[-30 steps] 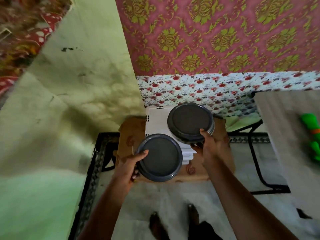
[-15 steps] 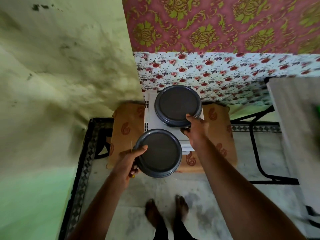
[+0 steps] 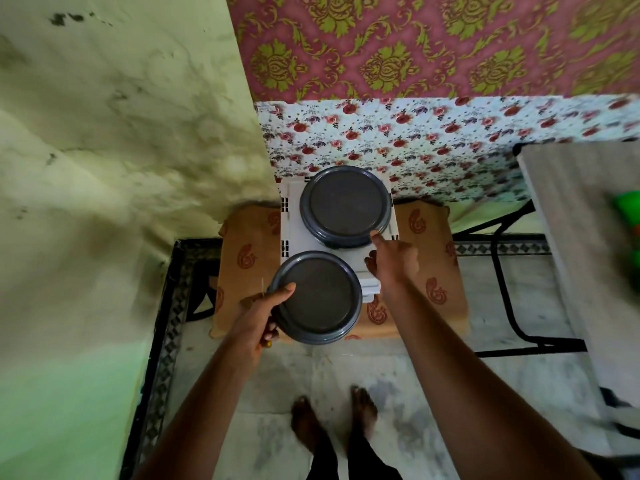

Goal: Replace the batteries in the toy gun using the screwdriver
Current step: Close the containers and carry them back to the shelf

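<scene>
While gripping the smooth, round dark-grey near tub (image 3: 318, 299) by its rim with left hand (image 3: 256, 320), thumb on top and fingers curled under, touching far tub (image 3: 346, 206) on slotted white crate (image 3: 289, 220) over paisley cushion (image 3: 429, 271) with thumb of right hand (image 3: 393, 259), fingers half-curled, hold unclear; blurred green toy gun (image 3: 627, 209) on grey table (image 3: 571, 220), far right.

A person seen from above, from their own eye level. The left forearm (image 3: 194, 403) and the right forearm (image 3: 478, 375) are both bare along all of their visible length, uncovered right down to the left hand (image 3: 256, 320) and the right hand (image 3: 391, 261) — these are bare too. Lower in the frame are two bare feet (image 3: 306, 424), toes showing. From the ankles the legs are covered by dark, nearly black trousers (image 3: 370, 462) — only a short stretch of the cloth shows before the bottom edge cuts it off.
</scene>
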Demonstrator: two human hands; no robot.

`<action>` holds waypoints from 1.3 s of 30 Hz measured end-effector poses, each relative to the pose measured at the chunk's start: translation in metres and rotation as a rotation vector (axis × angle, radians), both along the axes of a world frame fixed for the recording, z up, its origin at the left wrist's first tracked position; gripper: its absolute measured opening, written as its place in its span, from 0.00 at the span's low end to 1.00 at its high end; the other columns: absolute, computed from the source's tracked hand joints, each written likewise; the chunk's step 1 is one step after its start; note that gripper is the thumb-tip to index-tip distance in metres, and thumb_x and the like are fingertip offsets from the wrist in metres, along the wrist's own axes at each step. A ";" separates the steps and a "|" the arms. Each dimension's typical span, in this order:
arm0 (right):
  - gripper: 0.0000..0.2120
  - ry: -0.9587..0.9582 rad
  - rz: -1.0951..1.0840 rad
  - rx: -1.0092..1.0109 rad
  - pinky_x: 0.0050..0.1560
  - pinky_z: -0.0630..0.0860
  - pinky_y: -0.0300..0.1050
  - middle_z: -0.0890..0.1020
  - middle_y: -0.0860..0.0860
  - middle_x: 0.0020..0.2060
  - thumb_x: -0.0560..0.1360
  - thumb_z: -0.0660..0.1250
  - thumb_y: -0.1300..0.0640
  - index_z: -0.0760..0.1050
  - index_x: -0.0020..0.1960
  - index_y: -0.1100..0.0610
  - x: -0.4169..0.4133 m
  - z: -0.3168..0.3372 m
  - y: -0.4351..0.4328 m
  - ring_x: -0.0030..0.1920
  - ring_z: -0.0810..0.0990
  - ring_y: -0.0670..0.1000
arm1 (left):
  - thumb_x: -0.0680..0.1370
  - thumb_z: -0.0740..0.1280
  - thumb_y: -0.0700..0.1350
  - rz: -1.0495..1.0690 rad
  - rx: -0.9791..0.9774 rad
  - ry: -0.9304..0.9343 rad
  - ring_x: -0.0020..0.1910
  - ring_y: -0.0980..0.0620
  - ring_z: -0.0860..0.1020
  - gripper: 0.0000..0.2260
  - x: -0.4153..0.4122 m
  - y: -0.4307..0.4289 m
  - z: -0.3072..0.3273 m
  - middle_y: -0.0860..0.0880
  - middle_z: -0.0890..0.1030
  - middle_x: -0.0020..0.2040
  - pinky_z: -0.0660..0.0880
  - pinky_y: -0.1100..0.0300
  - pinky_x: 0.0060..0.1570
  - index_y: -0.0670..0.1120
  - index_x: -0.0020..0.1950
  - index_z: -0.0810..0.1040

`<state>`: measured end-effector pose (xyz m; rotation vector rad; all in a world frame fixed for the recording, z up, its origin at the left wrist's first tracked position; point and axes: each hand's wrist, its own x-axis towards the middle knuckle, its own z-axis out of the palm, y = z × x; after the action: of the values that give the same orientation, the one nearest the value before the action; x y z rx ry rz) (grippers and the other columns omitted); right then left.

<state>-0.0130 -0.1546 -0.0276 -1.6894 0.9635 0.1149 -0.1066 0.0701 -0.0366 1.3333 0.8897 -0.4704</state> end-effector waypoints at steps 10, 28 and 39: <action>0.07 0.011 0.281 0.346 0.45 0.85 0.56 0.84 0.51 0.54 0.75 0.75 0.47 0.80 0.50 0.43 -0.103 -0.005 -0.011 0.53 0.83 0.55 | 0.53 0.84 0.64 -0.047 -0.004 -0.002 0.23 0.53 0.62 0.34 -0.012 -0.024 -0.004 0.47 0.70 0.31 0.59 0.63 0.24 0.43 0.48 0.82; 0.13 0.138 -0.193 0.265 0.42 0.84 0.66 0.76 0.56 0.55 0.81 0.68 0.51 0.69 0.59 0.55 -0.128 -0.137 -0.018 0.51 0.79 0.60 | 0.76 0.73 0.44 -0.323 0.720 -0.377 0.31 0.54 0.77 0.12 0.058 -0.038 -0.029 0.52 0.79 0.31 0.74 0.59 0.37 0.50 0.34 0.77; 0.55 0.126 -0.260 0.486 0.32 0.83 0.48 0.82 0.56 0.63 0.56 0.69 0.18 0.68 0.72 0.51 -0.044 -0.321 -0.005 0.54 0.85 0.59 | 0.74 0.76 0.41 -0.359 0.929 -0.519 0.31 0.65 0.74 0.05 0.116 -0.041 -0.041 0.53 0.81 0.39 0.67 0.78 0.27 0.42 0.49 0.86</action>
<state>-0.0570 -0.1597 -0.3483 -1.1139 1.1352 0.2627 0.0097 0.0293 -0.0778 2.3486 0.4119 0.0734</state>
